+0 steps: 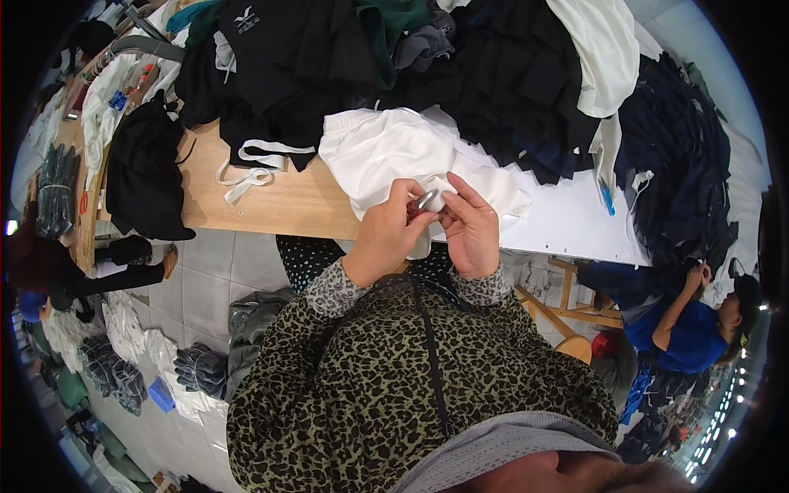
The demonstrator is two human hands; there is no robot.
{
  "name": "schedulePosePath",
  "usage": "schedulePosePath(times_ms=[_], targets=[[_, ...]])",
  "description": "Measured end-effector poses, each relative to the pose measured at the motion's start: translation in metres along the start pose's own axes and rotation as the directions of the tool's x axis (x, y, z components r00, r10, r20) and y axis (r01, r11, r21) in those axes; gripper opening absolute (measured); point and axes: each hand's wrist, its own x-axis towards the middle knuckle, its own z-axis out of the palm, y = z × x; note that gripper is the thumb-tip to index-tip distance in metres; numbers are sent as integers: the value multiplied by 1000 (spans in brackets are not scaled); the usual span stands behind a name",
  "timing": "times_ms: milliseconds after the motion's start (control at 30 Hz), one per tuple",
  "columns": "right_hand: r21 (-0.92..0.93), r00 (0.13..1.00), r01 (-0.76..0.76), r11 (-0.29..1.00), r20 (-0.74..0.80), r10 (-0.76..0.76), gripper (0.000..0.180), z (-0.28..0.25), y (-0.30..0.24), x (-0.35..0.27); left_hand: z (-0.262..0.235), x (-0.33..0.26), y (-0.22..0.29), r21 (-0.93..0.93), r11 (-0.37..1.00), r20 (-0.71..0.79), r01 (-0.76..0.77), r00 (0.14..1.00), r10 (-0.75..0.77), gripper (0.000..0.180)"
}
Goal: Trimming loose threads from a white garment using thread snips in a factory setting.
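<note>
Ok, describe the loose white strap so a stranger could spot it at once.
Find the light wooden tabletop, then its stretch left of the crumpled white garment. There, by the lower edge of the black clothes, the white strap lies in loose loops. It is a narrow ribbon, while its neighbours are broad spreads of cloth.

I can read no words or numbers around me. On the black garment (283, 70) across my table (271, 201), a pale emblem (246, 16) of crossed strokes shows, with a small row of marks (248, 29) beneath it, too tiny to make out. To my left, a red oval mark (84, 202) sits on a wooden edge (85, 238), equally unreadable.
</note>
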Motion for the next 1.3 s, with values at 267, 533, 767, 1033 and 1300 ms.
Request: schedulePosePath(times_ms=[267, 533, 767, 1033, 1300], targets=[[-22, 1000, -25, 999, 3, 25, 33, -2, 0, 0, -1, 2, 4, -25, 1000, 21, 14, 1000, -14, 34], [-24, 1000, -29, 999, -2, 29, 33, 2, -1, -1, -1, 4, -5, -252, 957, 33, 142, 990, -138, 33], [-15, 999, -37, 999, -20, 36, 33, 4, -3, -2, 0, 2, -8, -269, 963, -97, -1, 995, -26, 20], [-41, 1000, -18, 999, 10, 18, 32, 0, 1, -1, 13, 11, -7, 37, 973, -217, -228, 949, 230, 14], [-29, 1000, -23, 999, 17, 24, 32, 2, 1, -2, 10, 15, -20, -509, 852, -18, 121, 988, -151, 10]])
